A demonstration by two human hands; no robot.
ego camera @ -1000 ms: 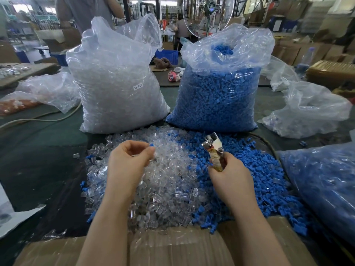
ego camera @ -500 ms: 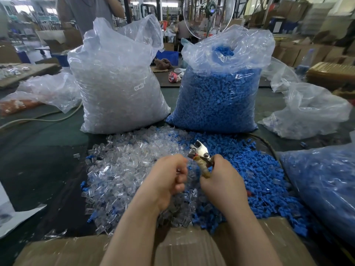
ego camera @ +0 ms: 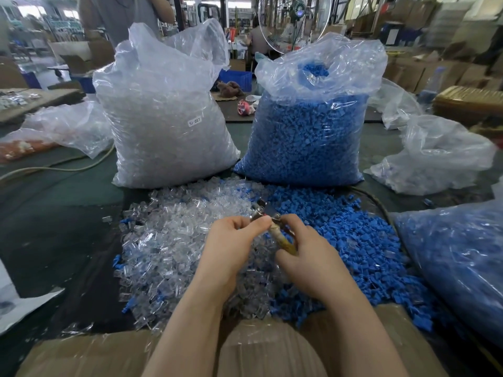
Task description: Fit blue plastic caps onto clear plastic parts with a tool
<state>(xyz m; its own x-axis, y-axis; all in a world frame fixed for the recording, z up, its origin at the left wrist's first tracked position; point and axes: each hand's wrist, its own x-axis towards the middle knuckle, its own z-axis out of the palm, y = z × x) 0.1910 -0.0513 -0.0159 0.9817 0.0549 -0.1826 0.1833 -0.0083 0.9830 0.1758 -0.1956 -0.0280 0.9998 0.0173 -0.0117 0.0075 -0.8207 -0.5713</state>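
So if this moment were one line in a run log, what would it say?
right hand grips tool | left hand pinches at tool head | above clear parts | blue caps right

Bright daylight, wide-angle warp, blurry edges

This is a factory hall for assembly by hand; on the dark table (ego camera: 54,227) stand 2 big plastic sacks, a clear sack (ego camera: 168,126) with the label "SJ-017" and a blue sack (ego camera: 307,137), with loose parts heaped in front; cartons (ego camera: 435,69) are stacked behind at the right; a big fan (ego camera: 294,20) stands further back; other workers (ego camera: 122,14) are at nearby benches.
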